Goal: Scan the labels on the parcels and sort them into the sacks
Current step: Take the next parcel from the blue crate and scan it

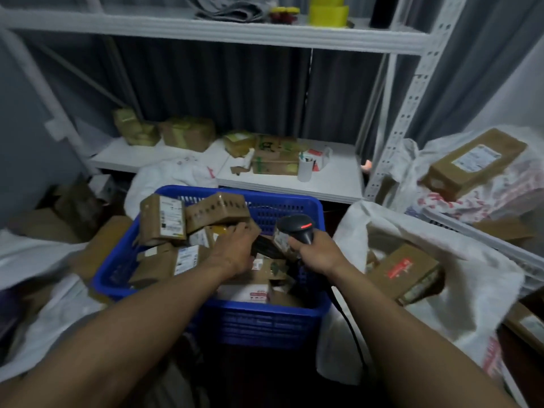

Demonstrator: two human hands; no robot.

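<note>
Right hand (313, 253) is clamped around the handle of one black scanner (295, 226), red light on, over the right side of the blue basket (265, 322) at frame centre. Left hand (235, 251) reaches into the basket with fingers curled at the lower edge of a brown parcel (217, 212); the grip is hidden, so I cannot tell if it holds. Roughly eight parcels are heaped in the basket. At right are two white sacks: the near sack (471, 293) holds one red-label parcel (403, 272), and the far sack (412, 160) holds one long parcel (474, 163). Two yellow tape rolls (326, 13) sit at top.
</note>
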